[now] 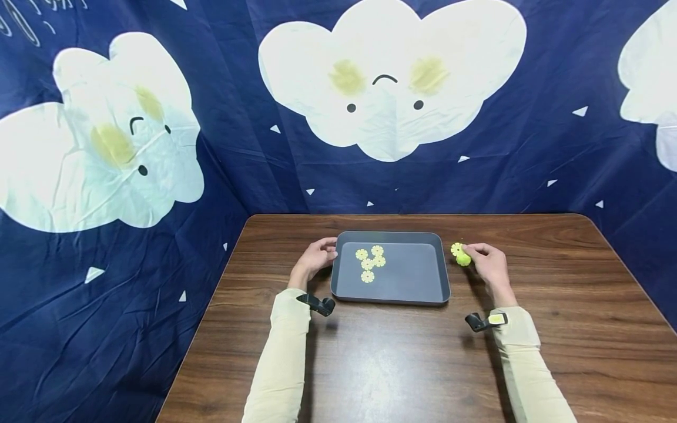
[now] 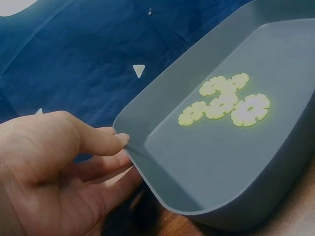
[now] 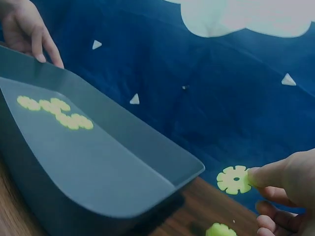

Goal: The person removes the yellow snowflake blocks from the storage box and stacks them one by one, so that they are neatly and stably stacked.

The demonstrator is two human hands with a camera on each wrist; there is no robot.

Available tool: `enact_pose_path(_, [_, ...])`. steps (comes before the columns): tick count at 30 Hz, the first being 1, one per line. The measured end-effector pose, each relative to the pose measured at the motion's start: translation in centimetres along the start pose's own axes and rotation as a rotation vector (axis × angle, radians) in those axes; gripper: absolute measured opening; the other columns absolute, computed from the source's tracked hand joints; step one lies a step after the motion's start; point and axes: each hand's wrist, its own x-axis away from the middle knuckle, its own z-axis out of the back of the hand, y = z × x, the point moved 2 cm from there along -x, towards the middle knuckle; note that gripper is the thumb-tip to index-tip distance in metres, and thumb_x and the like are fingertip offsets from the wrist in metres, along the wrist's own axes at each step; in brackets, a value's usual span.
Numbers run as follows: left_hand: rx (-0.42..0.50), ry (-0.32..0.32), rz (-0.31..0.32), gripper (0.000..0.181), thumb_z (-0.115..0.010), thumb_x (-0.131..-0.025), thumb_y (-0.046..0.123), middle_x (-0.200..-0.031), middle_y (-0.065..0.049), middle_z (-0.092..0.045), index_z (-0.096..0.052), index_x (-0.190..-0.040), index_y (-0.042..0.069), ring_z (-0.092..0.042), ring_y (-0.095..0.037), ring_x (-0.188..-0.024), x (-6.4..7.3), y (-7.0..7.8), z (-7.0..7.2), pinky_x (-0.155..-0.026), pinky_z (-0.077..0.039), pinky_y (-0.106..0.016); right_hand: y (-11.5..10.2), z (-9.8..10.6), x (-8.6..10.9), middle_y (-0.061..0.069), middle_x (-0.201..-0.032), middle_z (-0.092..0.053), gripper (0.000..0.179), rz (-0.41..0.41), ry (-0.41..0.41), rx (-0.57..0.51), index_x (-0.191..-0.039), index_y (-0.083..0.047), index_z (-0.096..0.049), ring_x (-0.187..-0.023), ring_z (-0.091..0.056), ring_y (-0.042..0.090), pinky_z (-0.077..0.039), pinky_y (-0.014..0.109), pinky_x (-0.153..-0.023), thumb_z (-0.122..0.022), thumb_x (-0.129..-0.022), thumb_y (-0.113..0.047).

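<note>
A dark grey rectangular tray (image 1: 407, 276) stands on the table. My left hand (image 1: 319, 257) holds its left rim, thumb on top and fingers against the outer wall. Several yellow flower-shaped slotted discs (image 2: 221, 104) lie together in the tray's left part, some touching. To the right of the tray, my right hand (image 1: 489, 267) pinches one yellow-green flower-shaped disc (image 3: 234, 179) between thumb and finger, above the table. Below that disc is another yellow-green piece (image 3: 220, 229), partly cut off by the right wrist view's lower edge.
The brown wood-grain table (image 1: 391, 352) ends at a back edge close behind the tray. Dark blue cloth (image 1: 338, 182) with white clouds hangs behind the table and at both sides. Black wrist cameras (image 1: 319, 304) sit on both forearms.
</note>
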Motion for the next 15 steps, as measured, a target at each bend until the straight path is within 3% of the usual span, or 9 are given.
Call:
enact_pose_path(8, [-0.009,-0.001,0.001,0.050,-0.054,-0.093,-0.004,-0.129,-0.022,-0.050,-0.044,-0.141,0.005,-0.054,-0.028,-0.114,0.1,0.1,0.0,-0.104,-0.047,-0.042,1.5,0.5,-0.7,0.018,-0.118,-0.060,0.044,-0.051,0.033,0.018,-0.112,0.004,-0.065,-0.100,-0.050,0.019,-0.039,0.020,-0.074,-0.062,-0.091,-0.035])
enact_pose_path(15, [0.012,-0.004,0.004,0.051,-0.053,-0.092,-0.006,-0.129,-0.022,-0.050,-0.043,-0.141,0.004,-0.053,-0.027,-0.113,0.1,0.1,0.0,-0.105,-0.046,-0.042,1.9,0.7,-1.2,0.021,-0.124,-0.059,0.043,-0.085,0.034,0.075,-0.110,0.003,-0.066,-0.116,-0.049,0.032,-0.042,0.038,-0.097,-0.062,-0.091,-0.035])
